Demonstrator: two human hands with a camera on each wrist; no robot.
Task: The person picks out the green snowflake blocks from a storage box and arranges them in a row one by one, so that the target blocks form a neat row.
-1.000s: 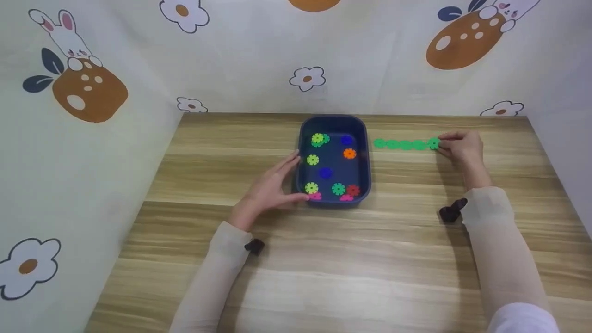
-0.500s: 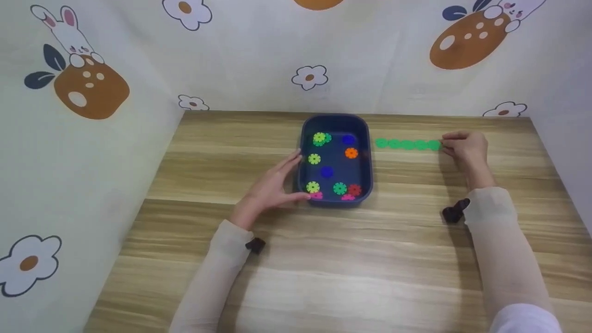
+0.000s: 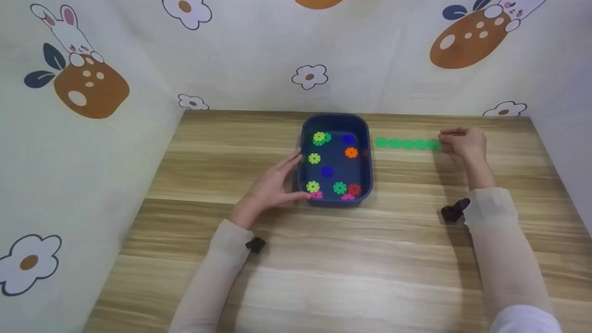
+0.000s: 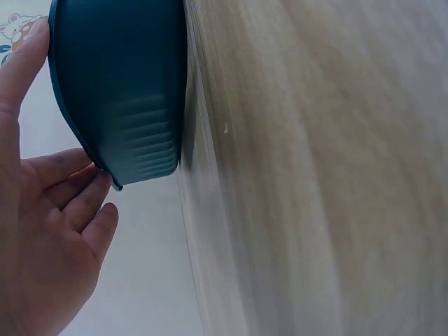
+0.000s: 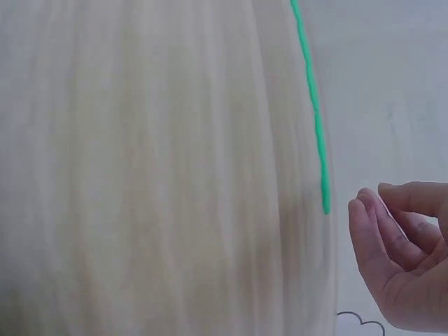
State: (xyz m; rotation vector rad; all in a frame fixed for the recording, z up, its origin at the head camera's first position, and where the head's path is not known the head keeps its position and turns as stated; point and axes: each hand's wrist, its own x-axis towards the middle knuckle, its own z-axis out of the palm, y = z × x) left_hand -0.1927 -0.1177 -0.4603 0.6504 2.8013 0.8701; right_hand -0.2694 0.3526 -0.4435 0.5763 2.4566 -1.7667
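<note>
My left hand (image 3: 268,188) lies along the left side of a dark blue plastic tub (image 3: 336,121), its fingertips on the rim and the thumb at the near left corner. The left wrist view shows these fingers touching the tub's lip. Inside the tub are several notched plastic discs, among them an orange disc (image 3: 351,152) and a red disc (image 3: 354,189). A row of several green discs (image 3: 407,144) extends flat along the table to its right. Over the row's right end is my right hand (image 3: 468,144); in the right wrist view its loosely bent fingers hold nothing and are apart from the row (image 5: 318,126).
The wood-patterned table (image 3: 333,263) ends at the back against a pale cloth wall (image 3: 249,55) printed with flowers and rabbits. More cloth stands at the left and right sides. A small black camera (image 3: 454,211) sits at the right cuff and another black camera (image 3: 255,244) at the left.
A second ago my right hand pinched the last green disc, tilted up at the row's right end. That disc now lies flat in line, let go. The left hand stays at the tub.
</note>
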